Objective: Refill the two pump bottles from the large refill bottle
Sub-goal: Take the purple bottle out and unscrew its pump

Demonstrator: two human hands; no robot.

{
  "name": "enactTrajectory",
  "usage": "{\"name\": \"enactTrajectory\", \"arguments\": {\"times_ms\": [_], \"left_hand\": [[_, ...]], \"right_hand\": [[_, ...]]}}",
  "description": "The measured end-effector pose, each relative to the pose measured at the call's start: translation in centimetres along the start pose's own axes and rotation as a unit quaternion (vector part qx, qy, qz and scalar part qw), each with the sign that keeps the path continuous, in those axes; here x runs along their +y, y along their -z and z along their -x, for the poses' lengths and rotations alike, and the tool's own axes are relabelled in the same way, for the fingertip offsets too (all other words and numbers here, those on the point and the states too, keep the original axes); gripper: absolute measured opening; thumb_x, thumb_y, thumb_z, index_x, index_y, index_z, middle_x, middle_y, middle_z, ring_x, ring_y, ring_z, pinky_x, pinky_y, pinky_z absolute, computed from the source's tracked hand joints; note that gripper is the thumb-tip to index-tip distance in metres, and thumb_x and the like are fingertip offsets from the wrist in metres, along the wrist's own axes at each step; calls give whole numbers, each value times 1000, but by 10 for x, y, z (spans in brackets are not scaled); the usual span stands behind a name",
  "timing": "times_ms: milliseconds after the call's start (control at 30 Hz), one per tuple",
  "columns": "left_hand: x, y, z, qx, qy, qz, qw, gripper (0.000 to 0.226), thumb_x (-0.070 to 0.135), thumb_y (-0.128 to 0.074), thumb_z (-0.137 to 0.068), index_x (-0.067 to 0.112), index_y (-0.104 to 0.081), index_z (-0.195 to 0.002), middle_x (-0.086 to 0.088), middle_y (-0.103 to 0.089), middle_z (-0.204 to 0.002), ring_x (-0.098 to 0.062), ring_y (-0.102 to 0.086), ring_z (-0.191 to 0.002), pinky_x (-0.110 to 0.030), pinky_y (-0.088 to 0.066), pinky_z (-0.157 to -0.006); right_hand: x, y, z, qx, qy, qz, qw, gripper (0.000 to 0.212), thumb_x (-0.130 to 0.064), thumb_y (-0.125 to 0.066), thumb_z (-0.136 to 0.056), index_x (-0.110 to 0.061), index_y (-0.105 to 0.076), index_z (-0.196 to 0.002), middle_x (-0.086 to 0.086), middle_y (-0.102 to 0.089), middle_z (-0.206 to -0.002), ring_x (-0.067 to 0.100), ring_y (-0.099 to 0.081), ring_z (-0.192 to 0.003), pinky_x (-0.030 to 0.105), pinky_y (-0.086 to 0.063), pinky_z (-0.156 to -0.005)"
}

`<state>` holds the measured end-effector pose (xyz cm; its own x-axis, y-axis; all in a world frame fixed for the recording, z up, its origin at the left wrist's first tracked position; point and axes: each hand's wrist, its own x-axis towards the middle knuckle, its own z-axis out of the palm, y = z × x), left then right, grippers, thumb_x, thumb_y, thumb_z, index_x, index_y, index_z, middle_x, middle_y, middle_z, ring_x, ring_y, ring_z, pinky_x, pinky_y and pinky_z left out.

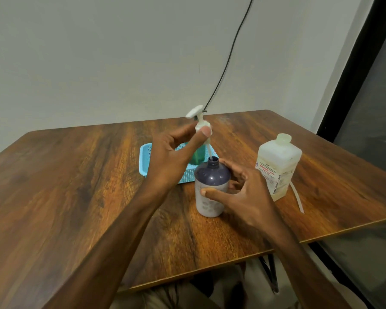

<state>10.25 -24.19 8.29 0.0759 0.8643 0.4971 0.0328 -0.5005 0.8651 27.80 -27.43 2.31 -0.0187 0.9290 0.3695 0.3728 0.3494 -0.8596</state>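
Observation:
A dark purple pump bottle (pixel 211 188) with a pale label stands uncapped near the table's middle. My right hand (pixel 243 195) grips its body, thumb in front, fingers behind. My left hand (pixel 176 152) pinches the collar of a white pump head (pixel 200 120), lifted above the bottle. The pump's dip tube (pixel 210 152) reaches down into the open neck. A green pump bottle (pixel 197 156) sits in the blue basket, mostly hidden behind my left hand. The large translucent refill bottle (pixel 277 167) stands uncapped to the right.
The blue perforated basket (pixel 144 160) lies behind the purple bottle. A loose white tube (pixel 297 197) lies on the wooden table (pixel 76 186) right of the refill bottle. A black cable (pixel 227 56) hangs down the wall. The table's front edge is near my lap.

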Motion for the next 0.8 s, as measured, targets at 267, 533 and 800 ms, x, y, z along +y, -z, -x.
{"name": "enactTrajectory", "arguments": {"times_ms": [267,533,800], "left_hand": [[43,4,-22,43,0,69,997,21,31,-64,-99,19,-75,-112,3,-78,-111,-11,-71,-109,-29,-59,-92],[59,14,-47,84,-57,33,994,17,38,-61,-101,30,-75,-104,9,-78,-109,-5,-70,-107,-31,-57,-89],[26,24,-49,27,-64,-163,984,28,42,-67,-96,21,-78,-110,14,-76,-90,-2,-67,-83,-17,-53,-73]], "right_hand": [[2,0,-1,1,-6,12,1000,80,-38,-91,-66,-28,-58,-138,-18,-65,-129,-2,-61,-118,26,-56,-95],[0,0,0,6,5,15,1000,75,-36,-91,-66,-30,-60,-134,-20,-67,-124,-6,-61,-113,19,-56,-90],[2,0,-1,-1,-1,7,1000,83,-37,-91,-66,-30,-54,-140,-21,-64,-129,-10,-58,-115,18,-53,-93]]}}
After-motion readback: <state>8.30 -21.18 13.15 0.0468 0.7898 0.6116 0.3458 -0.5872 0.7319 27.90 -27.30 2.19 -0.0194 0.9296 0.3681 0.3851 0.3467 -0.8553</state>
